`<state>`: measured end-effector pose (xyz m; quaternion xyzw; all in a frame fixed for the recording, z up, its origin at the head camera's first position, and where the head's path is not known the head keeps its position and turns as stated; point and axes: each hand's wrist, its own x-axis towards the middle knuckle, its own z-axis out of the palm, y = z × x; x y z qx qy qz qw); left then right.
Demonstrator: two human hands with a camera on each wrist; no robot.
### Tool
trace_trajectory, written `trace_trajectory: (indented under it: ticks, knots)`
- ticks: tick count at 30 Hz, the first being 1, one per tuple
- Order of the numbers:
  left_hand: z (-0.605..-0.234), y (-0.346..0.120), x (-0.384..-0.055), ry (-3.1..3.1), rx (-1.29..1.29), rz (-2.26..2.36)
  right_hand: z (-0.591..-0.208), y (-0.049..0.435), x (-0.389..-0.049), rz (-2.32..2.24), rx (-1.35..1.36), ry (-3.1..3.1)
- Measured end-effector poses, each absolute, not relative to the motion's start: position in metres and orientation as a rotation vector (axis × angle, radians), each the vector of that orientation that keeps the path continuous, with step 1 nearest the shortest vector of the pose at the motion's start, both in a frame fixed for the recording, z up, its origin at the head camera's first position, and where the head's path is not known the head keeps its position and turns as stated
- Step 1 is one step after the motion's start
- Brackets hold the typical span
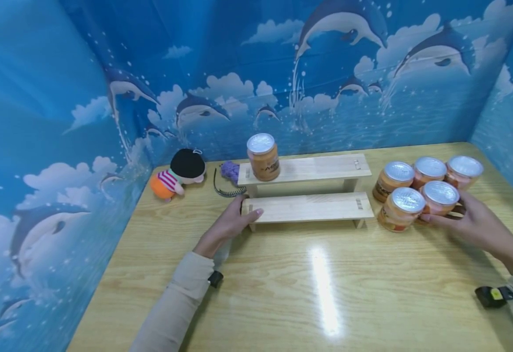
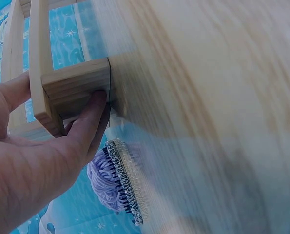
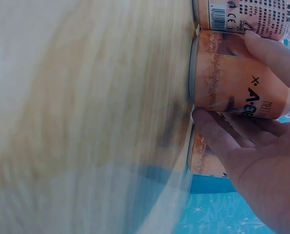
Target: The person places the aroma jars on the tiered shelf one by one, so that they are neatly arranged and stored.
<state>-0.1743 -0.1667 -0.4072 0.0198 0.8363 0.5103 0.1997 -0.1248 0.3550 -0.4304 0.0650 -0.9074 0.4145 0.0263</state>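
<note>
A two-step wooden rack (image 1: 305,208) stands on the table, seen from above in the head view. My left hand (image 1: 232,218) grips the left end of its lower step, thumb on top. In the left wrist view, fingers of that hand touch the rack's leg (image 2: 79,90) near the tabletop. One orange-labelled can (image 1: 264,164) with a silver lid stands upright at the left of the upper step. To the rack's right, several similar cans stand in a cluster. My right hand (image 1: 480,222) holds the front right can (image 3: 237,80) of that cluster around its side.
A stuffed doll (image 1: 181,173) lies at the back left. Beside the rack are a ball of purple yarn (image 1: 230,171) and a dark toothed hairband (image 1: 227,193). Blue dolphin-print cloth (image 1: 239,58) walls the table (image 1: 274,293) at the back and sides.
</note>
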Motion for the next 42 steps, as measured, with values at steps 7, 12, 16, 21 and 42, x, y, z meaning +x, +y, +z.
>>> trace_trajectory:
  ticks: [7, 12, 16, 21, 42]
  knots:
    - [-0.406, -0.167, -0.173, 2.334, 0.055, 1.427, -0.421, 0.356, -0.121, 1.272, 0.197, -2.784]
    - [-0.406, -0.167, -0.173, 2.328, 0.054, 1.432, -0.411, 0.359, -0.119, 1.269, 0.183, -2.759]
    - [-0.406, -0.167, -0.173, 2.327, 0.049, 1.435, -0.400, 0.362, -0.119, 1.234, 0.161, -2.771]
    - [-0.405, -0.167, -0.172, 2.331, 0.049, 1.433, -0.384, 0.364, -0.122, 1.148, 0.086, -2.824]
    - [-0.406, -0.166, -0.173, 2.354, 0.023, 1.416, -0.311, 0.325, -0.154, 1.050, 0.218, -2.894]
